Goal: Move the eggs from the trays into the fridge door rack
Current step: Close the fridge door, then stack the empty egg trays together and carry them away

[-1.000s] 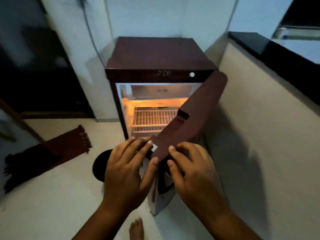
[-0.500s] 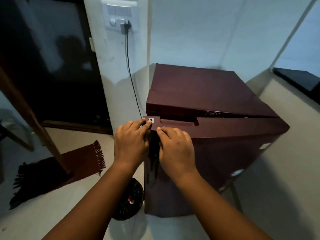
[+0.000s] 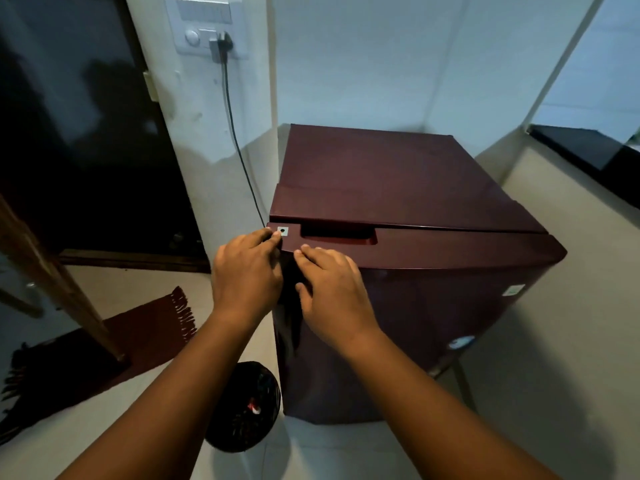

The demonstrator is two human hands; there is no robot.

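Note:
A small maroon fridge point(image 3: 388, 174) stands in the corner with its door point(image 3: 433, 306) swung shut against the body. My left hand point(image 3: 246, 271) rests on the door's top left corner, fingertips by a small silver keyhole point(image 3: 283, 231). My right hand point(image 3: 332, 289) lies flat on the door front just to the right, fingers spread and holding nothing. A recessed handle point(image 3: 337, 235) runs along the door's top edge beyond my fingers. No eggs, trays or door rack are in view; the inside of the fridge is hidden.
A black round bin point(image 3: 244, 407) sits on the floor at the fridge's lower left. A dark red fringed mat point(image 3: 104, 344) and a slanting wooden leg point(image 3: 59, 282) lie to the left. A power cable point(image 3: 239, 140) hangs from the wall socket point(image 3: 207, 26). A black counter point(image 3: 585, 150) runs along the right.
A second ago the door stood open with the lit shelves showing. Both hands have pushed it shut, and the view has lifted toward the fridge top.

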